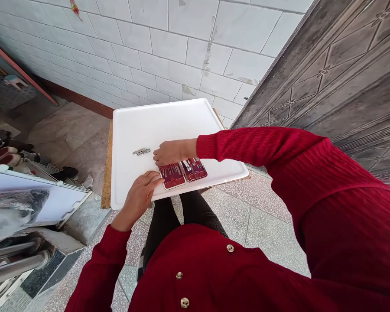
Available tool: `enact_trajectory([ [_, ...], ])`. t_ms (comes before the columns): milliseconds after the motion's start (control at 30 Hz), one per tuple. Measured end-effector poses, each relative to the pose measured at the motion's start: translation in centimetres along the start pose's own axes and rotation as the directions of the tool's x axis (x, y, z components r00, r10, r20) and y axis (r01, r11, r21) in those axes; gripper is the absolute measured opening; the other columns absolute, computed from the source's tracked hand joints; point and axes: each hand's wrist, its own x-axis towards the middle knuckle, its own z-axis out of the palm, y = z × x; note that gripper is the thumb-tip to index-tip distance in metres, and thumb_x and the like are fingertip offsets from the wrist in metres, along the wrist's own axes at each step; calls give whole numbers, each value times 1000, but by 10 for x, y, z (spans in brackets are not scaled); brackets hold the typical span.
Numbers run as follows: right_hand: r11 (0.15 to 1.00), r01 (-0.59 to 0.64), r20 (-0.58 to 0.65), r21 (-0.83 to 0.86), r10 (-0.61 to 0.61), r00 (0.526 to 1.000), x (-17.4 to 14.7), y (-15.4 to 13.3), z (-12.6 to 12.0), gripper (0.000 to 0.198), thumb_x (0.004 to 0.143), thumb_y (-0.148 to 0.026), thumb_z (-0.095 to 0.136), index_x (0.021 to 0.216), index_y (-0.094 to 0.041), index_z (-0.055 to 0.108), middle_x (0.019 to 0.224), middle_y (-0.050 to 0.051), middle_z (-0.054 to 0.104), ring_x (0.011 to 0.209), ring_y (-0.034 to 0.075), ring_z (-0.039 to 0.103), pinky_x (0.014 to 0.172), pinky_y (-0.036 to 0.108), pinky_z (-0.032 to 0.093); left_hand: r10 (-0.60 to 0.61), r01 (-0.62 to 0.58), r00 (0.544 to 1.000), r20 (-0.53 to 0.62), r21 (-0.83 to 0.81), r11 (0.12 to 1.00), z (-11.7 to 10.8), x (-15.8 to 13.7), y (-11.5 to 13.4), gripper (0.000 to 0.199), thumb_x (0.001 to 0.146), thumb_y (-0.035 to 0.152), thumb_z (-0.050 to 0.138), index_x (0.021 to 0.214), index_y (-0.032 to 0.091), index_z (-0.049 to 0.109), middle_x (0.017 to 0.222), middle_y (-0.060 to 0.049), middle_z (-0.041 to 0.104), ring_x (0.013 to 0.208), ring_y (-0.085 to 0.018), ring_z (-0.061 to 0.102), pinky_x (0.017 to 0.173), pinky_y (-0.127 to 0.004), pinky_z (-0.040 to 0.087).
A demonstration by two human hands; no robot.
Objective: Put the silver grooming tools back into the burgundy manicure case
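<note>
An open manicure case (pixel 174 181) with a dark red lining lies on the white tabletop (pixel 162 121), close to its near edge. Several slim metal tools sit in its left half, and a nail clipper (pixel 186 166) shows in the right half. My left hand (pixel 143 190) grips the left edge of the case with thumb and fingers. Over the upper left part of the case, my right hand (pixel 172 151) is closed with its fingers bent downward; whatever it pinches is hidden. A few small silver tools (pixel 141 151) lie together on the tabletop, left of my right hand.
A white tiled wall (pixel 169 52) stands behind the table. On the right is a dark patterned metal door (pixel 328 73). A white rack (pixel 35 186) with shoes near it stands at the left. The floor (pixel 273 234) has speckled tiles.
</note>
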Motion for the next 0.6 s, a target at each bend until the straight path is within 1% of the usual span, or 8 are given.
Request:
enact_trajectory([
  [167,999,0,-18,39,1,1000,-2,-1,2,27,105,-8,49,118,-17,71,116,10,70,110,23,59,76,37,42,14,-14,999,36,-18,1000,-5,-2,1,46,105,13,38,139,23,69,143,-12,67,139,-27,58,114,-50,53],
  [267,999,-9,-10,53,10,1000,1,-1,4,25,103,-7,51,112,-17,72,112,10,70,108,23,59,76,37,41,29,-28,999,40,-23,999,-5,-5,-1,49,103,12,39,141,24,68,146,-13,65,140,-28,57,115,-52,52],
  [367,994,-23,-19,110,26,999,4,2,6,25,101,-5,53,106,-18,73,107,8,70,106,22,59,77,36,42,31,-30,999,41,-14,999,-4,-8,-4,52,101,9,40,143,25,67,148,-12,64,142,-28,56,117,-53,51],
  [467,988,-11,-39,152,17,999,3,4,8,26,98,-3,55,106,-20,73,107,7,69,107,23,58,81,36,44,14,-15,999,49,24,1000,-1,-8,-2,54,99,7,40,142,24,67,149,-12,63,143,-29,54,117,-53,50],
  [600,988,35,-46,153,-29,999,-1,5,8,29,97,0,53,107,-19,73,107,9,68,110,25,57,86,39,46,-47,41,998,49,115,992,6,-4,13,55,97,4,41,138,26,70,146,-12,63,142,-29,53,117,-53,49],
])
